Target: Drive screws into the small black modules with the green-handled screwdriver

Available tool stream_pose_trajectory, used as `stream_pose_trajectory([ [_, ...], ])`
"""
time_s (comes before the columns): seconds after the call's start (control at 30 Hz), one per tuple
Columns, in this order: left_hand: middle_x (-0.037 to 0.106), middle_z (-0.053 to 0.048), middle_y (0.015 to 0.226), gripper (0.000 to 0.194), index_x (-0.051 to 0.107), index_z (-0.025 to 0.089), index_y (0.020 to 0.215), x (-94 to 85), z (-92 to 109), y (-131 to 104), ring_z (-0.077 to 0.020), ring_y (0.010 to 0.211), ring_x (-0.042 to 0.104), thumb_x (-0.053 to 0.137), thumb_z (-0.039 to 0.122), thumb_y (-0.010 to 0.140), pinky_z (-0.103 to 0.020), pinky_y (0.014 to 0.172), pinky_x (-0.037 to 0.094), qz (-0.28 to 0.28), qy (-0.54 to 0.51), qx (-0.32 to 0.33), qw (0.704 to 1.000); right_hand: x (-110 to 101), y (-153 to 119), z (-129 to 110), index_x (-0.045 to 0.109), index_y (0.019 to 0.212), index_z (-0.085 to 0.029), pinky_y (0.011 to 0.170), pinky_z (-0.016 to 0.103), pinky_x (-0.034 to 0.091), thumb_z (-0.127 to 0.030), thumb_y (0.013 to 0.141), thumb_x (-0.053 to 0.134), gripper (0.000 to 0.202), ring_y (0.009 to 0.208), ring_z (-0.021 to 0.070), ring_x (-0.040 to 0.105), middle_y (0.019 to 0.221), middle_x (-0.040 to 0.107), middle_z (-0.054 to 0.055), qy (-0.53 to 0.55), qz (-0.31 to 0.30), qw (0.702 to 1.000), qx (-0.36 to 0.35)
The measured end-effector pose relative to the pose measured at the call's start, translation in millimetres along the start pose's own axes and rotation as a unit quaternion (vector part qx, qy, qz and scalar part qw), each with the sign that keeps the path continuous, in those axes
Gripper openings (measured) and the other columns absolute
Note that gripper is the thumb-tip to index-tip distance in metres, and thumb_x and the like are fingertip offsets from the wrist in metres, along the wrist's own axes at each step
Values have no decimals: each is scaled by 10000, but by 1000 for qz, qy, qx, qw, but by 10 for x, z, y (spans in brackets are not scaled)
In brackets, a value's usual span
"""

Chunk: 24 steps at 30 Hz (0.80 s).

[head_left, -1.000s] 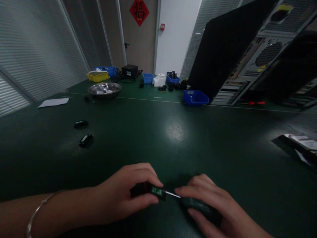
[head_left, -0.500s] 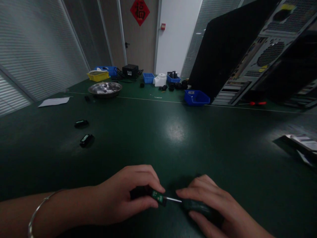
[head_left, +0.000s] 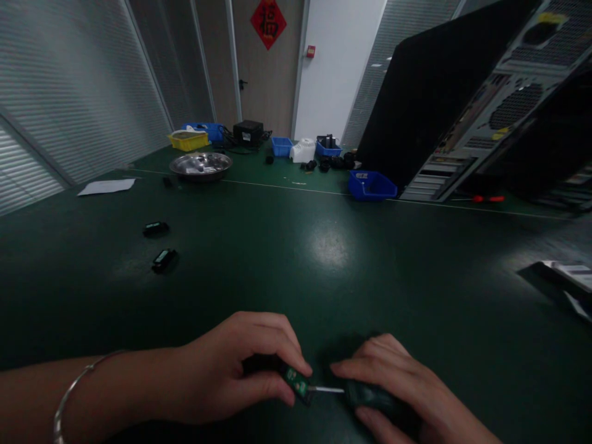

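Between the thumb and fingers of my left hand (head_left: 250,364) is a small black module with a green circuit board (head_left: 297,382) showing on its upper side. My right hand (head_left: 398,382) is wrapped round the dark handle of a screwdriver (head_left: 328,390). Its bright metal shaft points left, and the tip meets the right end of the module; the exact contact point is too small to make out. Farther left on the table lie two similar black modules (head_left: 163,259), apart from both hands.
The green table (head_left: 259,265) carries a steel bowl (head_left: 200,172), a white paper (head_left: 107,186), a blue bin (head_left: 371,186) and a yellow tray (head_left: 189,141) toward the back. A computer case (head_left: 416,92) stands at the right, near a red-handled tool (head_left: 488,199). A flat metallic item (head_left: 571,277) lies at the right edge.
The whole view has shifted slightly. The module is tilted a little more, its right end lower, and the screwdriver shaft lies nearer to level. Both hands keep their hold.
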<state>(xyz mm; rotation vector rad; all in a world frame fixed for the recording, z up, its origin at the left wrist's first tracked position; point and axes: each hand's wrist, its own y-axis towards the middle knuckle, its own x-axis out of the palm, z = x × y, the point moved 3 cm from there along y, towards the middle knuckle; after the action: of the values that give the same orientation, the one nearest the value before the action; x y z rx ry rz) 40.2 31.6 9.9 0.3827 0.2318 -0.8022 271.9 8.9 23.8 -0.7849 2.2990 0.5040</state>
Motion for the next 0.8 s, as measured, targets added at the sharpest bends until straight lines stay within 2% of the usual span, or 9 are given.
stream_pose_trajectory([
  [0.23, 705, -78, 946, 215, 708, 187, 1078, -10, 3, 5, -168, 850, 672, 719, 158, 865, -245, 757, 524, 10, -16, 4, 1000, 9, 16, 5, 692, 1159, -295, 779, 295, 575, -126, 816, 700, 383, 853, 211, 734, 930, 779, 31, -15, 17, 1000, -12],
  [0.4, 699, -78, 926, 215, 706, 167, 1078, -10, -20, 5, -163, 814, 661, 714, 155, 863, -236, 720, 508, 11, 5, -10, 1000, -2, 5, -3, 671, 1191, -325, 776, 279, 575, -94, 798, 708, 457, 844, 195, 734, 929, 779, 3, -19, 21, 999, -23],
  [0.8, 705, -89, 969, 247, 703, 187, 1089, 46, -2, -10, -171, 854, 678, 727, 148, 847, -236, 752, 536, -23, 31, -4, 999, 29, -23, 41, 667, 1202, -326, 771, 303, 579, -124, 811, 704, 442, 853, 217, 736, 934, 783, 18, -21, 23, 999, -19],
])
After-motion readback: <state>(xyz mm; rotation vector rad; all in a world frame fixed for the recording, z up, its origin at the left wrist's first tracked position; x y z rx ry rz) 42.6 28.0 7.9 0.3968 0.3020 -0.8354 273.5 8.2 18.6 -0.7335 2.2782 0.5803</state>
